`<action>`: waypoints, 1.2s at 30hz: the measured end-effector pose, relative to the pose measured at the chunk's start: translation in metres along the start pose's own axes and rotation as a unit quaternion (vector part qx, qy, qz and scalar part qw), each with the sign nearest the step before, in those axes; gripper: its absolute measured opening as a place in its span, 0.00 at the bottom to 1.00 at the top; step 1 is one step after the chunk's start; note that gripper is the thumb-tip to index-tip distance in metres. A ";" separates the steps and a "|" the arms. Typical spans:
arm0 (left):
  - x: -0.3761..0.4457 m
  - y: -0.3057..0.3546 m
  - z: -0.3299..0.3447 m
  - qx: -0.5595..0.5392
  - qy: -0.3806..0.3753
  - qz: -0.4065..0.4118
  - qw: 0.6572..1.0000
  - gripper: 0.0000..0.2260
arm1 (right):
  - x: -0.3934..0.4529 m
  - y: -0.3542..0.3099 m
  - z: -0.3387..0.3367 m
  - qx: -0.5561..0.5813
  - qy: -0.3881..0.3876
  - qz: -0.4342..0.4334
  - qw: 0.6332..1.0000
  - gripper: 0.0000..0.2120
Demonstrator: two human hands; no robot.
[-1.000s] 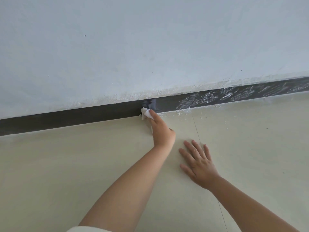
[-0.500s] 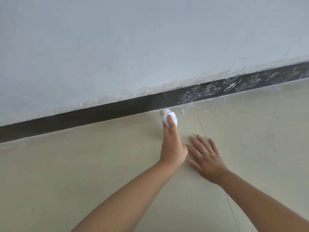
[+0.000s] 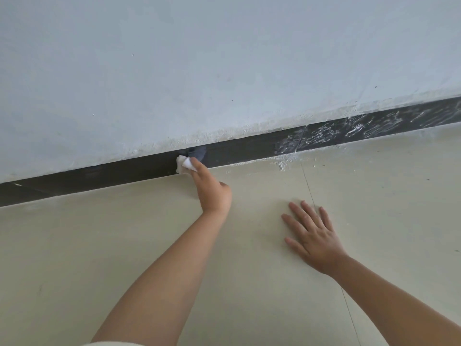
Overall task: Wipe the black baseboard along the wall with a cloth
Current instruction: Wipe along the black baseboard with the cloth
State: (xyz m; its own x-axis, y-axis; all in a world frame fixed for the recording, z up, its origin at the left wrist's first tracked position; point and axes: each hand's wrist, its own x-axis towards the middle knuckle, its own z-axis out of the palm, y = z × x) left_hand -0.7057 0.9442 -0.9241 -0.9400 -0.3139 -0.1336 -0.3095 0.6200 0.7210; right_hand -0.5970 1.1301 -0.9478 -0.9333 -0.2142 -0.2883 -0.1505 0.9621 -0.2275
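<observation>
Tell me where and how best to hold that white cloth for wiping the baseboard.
Probably pinch the cloth at its bunched rear, coming from the floor side as the left hand does: its wad then faces the upright baseboard.

The black baseboard [image 3: 124, 174] looks smooth and faintly glossy on its left stretch, while its right stretch is streaked with chalky white residue. The cloth [image 3: 184, 165] is white, soft and crumpled. The wall [image 3: 224, 71] is matt, crumbly along its bottom edge, and the floor [image 3: 99, 245] is smooth pale tile.
</observation>
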 end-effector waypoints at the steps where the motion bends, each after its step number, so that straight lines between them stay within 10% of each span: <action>1: -0.005 0.005 0.008 0.003 -0.015 0.011 1.000 0.32 | 0.000 0.000 0.000 0.002 -0.001 -0.002 1.000 0.43; 11: -0.034 0.037 0.047 -0.003 -0.255 0.143 0.956 0.32 | 0.000 0.013 0.011 0.029 -0.028 -0.011 0.999 0.57; 24: 0.016 -0.058 -0.047 -0.139 0.096 -0.116 0.979 0.27 | 0.000 0.000 0.010 -0.031 0.105 -0.004 0.994 0.37; 36: 0.000 -0.024 -0.007 0.040 -0.126 0.028 0.991 0.33 | 0.001 0.001 0.014 -0.045 0.112 0.004 0.993 0.37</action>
State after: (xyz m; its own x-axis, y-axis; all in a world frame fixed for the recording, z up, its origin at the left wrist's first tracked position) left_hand -0.6974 0.9239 -0.9369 -0.9588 -0.0948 -0.2679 -0.2573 0.6896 0.6769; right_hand -0.5936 1.1281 -0.9616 -0.9822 -0.1726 -0.0737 -0.1612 0.9770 -0.1394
